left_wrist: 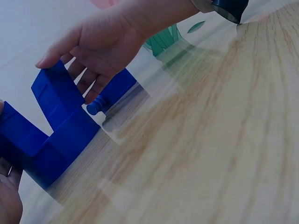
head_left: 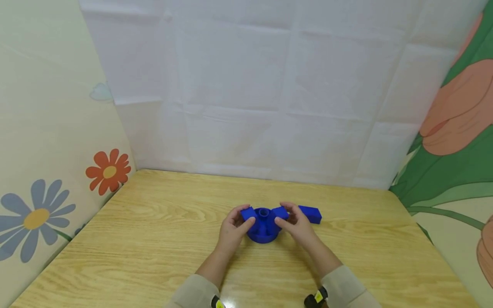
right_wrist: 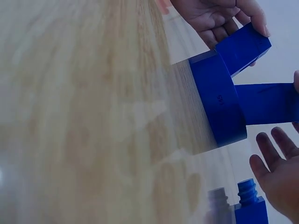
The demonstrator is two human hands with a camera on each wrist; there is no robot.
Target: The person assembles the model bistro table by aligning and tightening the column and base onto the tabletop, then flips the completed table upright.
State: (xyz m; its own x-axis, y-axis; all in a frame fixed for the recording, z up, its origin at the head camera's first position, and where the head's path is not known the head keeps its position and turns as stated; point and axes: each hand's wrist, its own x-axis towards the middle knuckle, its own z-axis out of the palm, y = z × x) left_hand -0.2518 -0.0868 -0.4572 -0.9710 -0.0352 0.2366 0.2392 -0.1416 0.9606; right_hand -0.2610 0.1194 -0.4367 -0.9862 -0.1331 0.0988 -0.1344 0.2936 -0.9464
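Observation:
On the table stands a round blue base (head_left: 262,238) with a hollow tube (head_left: 263,212) at its centre. Two blue rectangular blocks rise from it, leaning outward. My left hand (head_left: 232,229) pinches the left block (head_left: 248,214) between thumb and fingers. The right block (head_left: 280,212) is pinched likewise by my right hand (head_left: 298,224). Its lower fingers stand spread in the right wrist view. Close behind that hand a third blue block (head_left: 310,214) lies on the table. A threaded peg (right_wrist: 246,191) sticks out of its end.
The wooden table (head_left: 161,222) ends at a white cloth (head_left: 239,94) hanging behind it. Flower-patterned cloth (head_left: 38,128) borders the left side, and another patterned cloth (head_left: 458,171) the right. Dark wrist devices (head_left: 316,298) sit at both sleeves.

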